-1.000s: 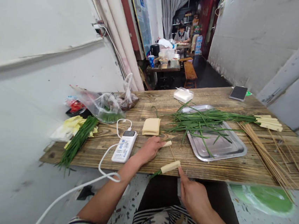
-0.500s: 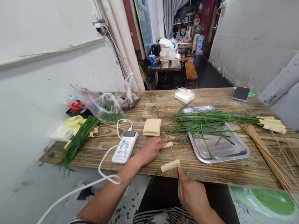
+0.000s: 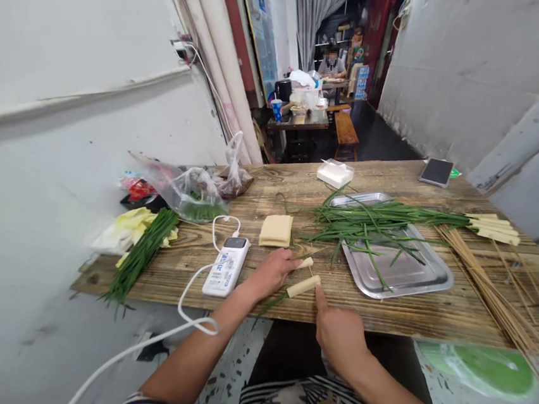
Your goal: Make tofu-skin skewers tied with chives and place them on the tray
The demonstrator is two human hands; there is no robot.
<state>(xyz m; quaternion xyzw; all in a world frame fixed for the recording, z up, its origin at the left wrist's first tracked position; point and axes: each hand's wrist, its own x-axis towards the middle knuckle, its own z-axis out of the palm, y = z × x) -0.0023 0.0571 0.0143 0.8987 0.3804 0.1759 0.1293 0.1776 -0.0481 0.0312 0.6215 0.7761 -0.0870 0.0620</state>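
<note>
My left hand [image 3: 275, 271] is closed on a short pale-yellow tofu-skin roll [image 3: 306, 263], pinching it at the end. A thin bamboo skewer [image 3: 311, 271] shows between this roll and a second, longer tofu-skin roll [image 3: 302, 287] lying nearer to me. Green chive ends [image 3: 273, 303] stick out of the longer roll's left end. The index finger of my right hand [image 3: 340, 336] is at that roll's right end, with the other fingers curled; the thumb is hidden. Just beyond my left hand sits a stack of square tofu sheets [image 3: 275, 230].
Chives [image 3: 373, 218] lie across a metal tray [image 3: 442, 285]. Bamboo skewers [image 3: 490, 283] and finished-looking rolls [image 3: 493, 228] are at right. A white power bank [image 3: 225, 267] with a cable, another chive bundle [image 3: 145, 247] and plastic bags [image 3: 198, 195] are at left. Someone [image 3: 333, 65] sits far back.
My right hand and the longer roll have moved slightly forward and left, bringing that roll closer to the one in my left hand. My left hand has stayed almost in place.
</note>
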